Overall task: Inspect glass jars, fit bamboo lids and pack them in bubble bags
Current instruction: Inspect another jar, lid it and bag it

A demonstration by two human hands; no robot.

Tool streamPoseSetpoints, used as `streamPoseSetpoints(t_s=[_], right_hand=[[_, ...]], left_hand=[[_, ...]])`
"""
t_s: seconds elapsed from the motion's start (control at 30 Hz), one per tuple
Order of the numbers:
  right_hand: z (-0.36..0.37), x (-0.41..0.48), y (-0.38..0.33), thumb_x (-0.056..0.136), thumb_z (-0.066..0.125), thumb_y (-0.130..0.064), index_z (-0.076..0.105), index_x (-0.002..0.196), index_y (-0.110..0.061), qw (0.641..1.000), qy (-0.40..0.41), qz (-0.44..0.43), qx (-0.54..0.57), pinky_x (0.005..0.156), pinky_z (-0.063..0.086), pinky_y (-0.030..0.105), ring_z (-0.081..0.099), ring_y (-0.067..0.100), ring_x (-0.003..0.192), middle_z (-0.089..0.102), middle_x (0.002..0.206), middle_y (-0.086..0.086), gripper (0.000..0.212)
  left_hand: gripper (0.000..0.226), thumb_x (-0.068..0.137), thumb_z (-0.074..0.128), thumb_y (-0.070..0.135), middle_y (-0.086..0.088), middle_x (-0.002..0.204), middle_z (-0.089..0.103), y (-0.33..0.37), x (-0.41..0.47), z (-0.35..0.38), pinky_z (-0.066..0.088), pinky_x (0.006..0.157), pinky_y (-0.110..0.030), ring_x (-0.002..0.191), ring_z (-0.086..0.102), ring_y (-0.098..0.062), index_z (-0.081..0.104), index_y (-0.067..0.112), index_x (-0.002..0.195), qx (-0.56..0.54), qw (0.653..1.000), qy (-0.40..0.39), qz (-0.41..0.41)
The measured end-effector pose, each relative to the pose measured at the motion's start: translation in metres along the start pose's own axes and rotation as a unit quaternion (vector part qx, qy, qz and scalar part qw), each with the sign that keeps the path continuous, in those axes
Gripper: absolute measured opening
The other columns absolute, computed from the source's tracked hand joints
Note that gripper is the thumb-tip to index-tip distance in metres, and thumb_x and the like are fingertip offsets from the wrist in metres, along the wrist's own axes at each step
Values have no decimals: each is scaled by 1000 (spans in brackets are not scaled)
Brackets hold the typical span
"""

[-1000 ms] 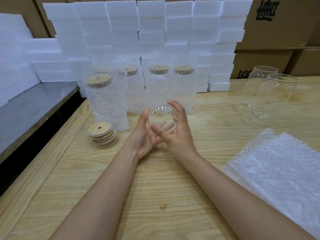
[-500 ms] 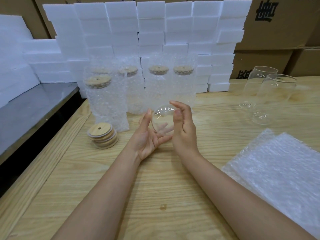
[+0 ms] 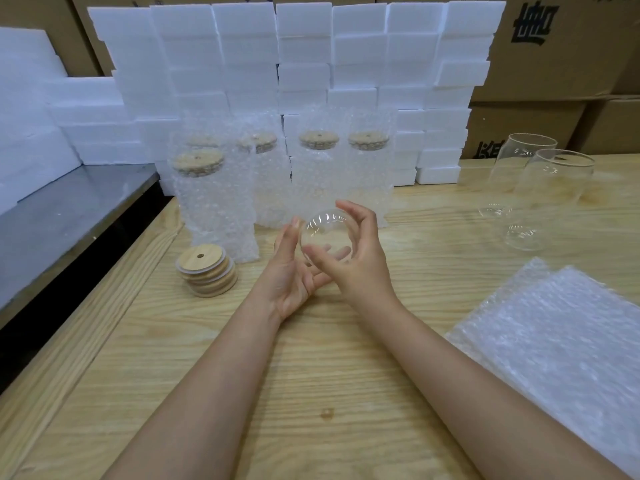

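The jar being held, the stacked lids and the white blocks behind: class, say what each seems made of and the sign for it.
The jar: clear glass, glossy; things behind show through it and its rim catches bright glints. The stacked lids: pale wood, likely bamboo, matt; fine grain lines and a centre hole show. The white blocks: probably rigid foam, matt, with soft edges.

Both bare forearms reach in from the bottom edge and meet mid-frame. Left hand [image 3: 289, 275] is palm up and turned inward, fingers straight, thumb up against the side of a glass jar [image 3: 325, 233], cradling it from below. Right hand [image 3: 362, 261] curls round the jar, fingers arched over its top and right side, thumb across the near underside.
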State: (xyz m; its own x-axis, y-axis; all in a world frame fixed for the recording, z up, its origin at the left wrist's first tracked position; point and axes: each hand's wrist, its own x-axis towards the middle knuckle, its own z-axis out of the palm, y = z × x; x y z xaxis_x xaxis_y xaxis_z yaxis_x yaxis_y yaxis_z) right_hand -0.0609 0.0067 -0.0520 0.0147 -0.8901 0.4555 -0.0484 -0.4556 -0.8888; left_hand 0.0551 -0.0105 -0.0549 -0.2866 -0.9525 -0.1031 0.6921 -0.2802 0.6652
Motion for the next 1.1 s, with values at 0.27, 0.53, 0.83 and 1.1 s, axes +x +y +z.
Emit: streamPoseSetpoints(t_s=[0.27, 0.53, 0.83, 1.1], right_hand=[[-16, 6, -2, 73, 81, -15, 45, 136, -32, 996, -95, -5, 0, 111, 30, 22, 38, -6, 132, 46, 139, -22, 75], [-15, 13, -24, 90, 63, -14, 58, 116, -34, 996, -78, -21, 26, 101, 46, 33, 57, 18, 117, 61, 123, -2, 33], [-16, 12, -25, 92, 62, -20, 67, 105, -28, 999, -27, 5, 39, 67, 45, 7, 59, 5, 89, 63, 119, 3, 16], [-11, 5, -19, 93, 59, -27, 62, 104, -36, 1000, -4, -5, 25, 76, 44, 7, 57, 14, 104, 61, 124, -1, 15]], left_hand=[[70, 75, 67, 55, -24, 132, 55, 4, 0, -6, 61, 75, -38, 103, 67, -35, 60, 9, 127, -28, 999, -41, 9], [75, 63, 77, 58, -20, 132, 58, 11, -5, -3, 53, 88, -34, 114, 60, -29, 68, 8, 118, -26, 992, -124, 4], [101, 64, 61, 68, -25, 150, 35, 9, -4, 0, 61, 58, -34, 144, 22, -38, 42, 7, 141, -85, 992, -82, -47], [83, 79, 28, 82, -14, 119, 66, 7, 1, -6, 61, 63, -30, 101, 64, -28, 78, 19, 100, 48, 997, -51, -14]])
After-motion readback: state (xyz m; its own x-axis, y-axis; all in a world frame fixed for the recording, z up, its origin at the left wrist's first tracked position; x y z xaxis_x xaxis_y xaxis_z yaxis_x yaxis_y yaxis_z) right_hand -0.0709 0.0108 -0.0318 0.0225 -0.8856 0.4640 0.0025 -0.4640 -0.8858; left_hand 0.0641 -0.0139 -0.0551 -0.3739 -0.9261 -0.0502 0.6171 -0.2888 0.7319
